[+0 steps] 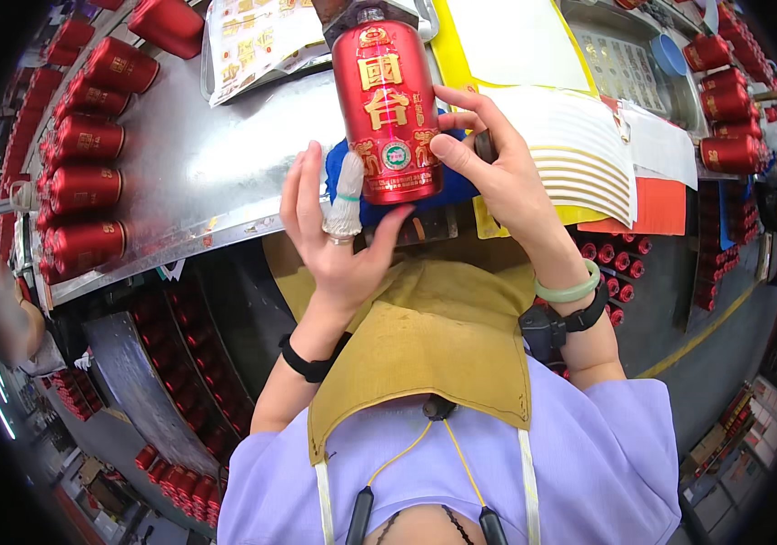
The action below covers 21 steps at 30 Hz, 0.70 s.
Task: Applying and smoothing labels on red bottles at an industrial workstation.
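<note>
A glossy red bottle point(387, 118) with gold characters and a small round green-and-white mark lies at the bench's near edge, its neck pointing away. Beneath it shows a blue cloth point(461, 193). My left hand point(343, 252) is at its lower left with fingers spread. One finger wears a white ribbed cover point(348, 195) and touches the bottle's side; the thumb lies by its base. My right hand point(507, 159) rests thumb and forefinger against the right side. Its other fingers curl around a dark rounded object point(485, 145), mostly hidden.
Red bottles point(87, 189) line the bench's left side; more point(729, 154) stand far right. A tray point(320, 64) with printed sheets is at the back. To the right lie white curved strips point(579, 163), a yellow sheet point(450, 54) and a red-orange sheet point(657, 207). Bottles sit in racks below.
</note>
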Available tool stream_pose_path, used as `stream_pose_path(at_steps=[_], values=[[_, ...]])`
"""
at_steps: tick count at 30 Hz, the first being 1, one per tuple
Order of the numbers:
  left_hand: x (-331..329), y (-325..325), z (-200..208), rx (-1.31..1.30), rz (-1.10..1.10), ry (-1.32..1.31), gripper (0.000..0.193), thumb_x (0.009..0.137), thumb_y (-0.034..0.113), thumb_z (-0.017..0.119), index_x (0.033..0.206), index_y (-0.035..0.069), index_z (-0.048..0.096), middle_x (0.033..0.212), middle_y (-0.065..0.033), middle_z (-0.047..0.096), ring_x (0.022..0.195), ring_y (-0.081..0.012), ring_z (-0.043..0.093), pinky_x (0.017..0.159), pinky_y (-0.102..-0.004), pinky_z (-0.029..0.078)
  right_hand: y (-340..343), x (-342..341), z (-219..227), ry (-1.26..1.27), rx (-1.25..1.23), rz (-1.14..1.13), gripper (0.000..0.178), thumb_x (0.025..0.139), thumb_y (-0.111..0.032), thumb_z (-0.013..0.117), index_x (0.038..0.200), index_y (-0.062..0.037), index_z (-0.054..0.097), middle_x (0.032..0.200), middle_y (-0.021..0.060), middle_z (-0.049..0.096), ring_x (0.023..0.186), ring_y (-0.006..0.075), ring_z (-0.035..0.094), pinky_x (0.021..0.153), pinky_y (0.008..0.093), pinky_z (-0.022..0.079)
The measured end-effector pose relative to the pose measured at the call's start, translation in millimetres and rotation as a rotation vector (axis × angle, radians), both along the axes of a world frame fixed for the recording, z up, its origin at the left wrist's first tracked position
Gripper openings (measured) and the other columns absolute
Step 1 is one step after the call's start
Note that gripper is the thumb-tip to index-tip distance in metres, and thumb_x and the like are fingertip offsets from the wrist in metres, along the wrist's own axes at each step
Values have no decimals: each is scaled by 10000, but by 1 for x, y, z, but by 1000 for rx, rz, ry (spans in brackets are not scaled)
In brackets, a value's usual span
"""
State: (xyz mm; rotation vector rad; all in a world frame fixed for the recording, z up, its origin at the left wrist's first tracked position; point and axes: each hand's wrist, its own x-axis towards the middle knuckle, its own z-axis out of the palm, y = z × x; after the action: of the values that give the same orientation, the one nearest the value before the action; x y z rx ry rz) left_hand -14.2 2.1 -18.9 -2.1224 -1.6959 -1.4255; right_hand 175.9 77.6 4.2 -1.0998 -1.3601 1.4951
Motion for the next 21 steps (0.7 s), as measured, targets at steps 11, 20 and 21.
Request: stream_pose_path(at_steps=[11,20,21], values=[[-6,15,15,-231,-113,-200,823,698,134,924,1415,-23,553,1434,-220,564,1336,-386,534,1138,-479,405,10,22,8,-200,-18,-91,660,841,-235,848,1400,-14,576,1048,36,633,653,18,440,573,208,404],[-3,14,6,-203,-160,-265,911,700,132,936,1486,-13,497,1466,-192,544,1319,-346,555,1100,-428,454,2,-6,10,-32,-170,-35,806,858,-355,852,1431,90,500,824,-32,519,723,38,472,628,199,399],[-4,15,8,-204,-156,-267,911,700,132,936,1486,-13,497,1466,-192,544,1319,-346,555,1100,-428,454,5,-5,9,-18,-200,-32,797,862,-340,853,1414,116,503,809,-36,506,721,37,469,628,201,400]])
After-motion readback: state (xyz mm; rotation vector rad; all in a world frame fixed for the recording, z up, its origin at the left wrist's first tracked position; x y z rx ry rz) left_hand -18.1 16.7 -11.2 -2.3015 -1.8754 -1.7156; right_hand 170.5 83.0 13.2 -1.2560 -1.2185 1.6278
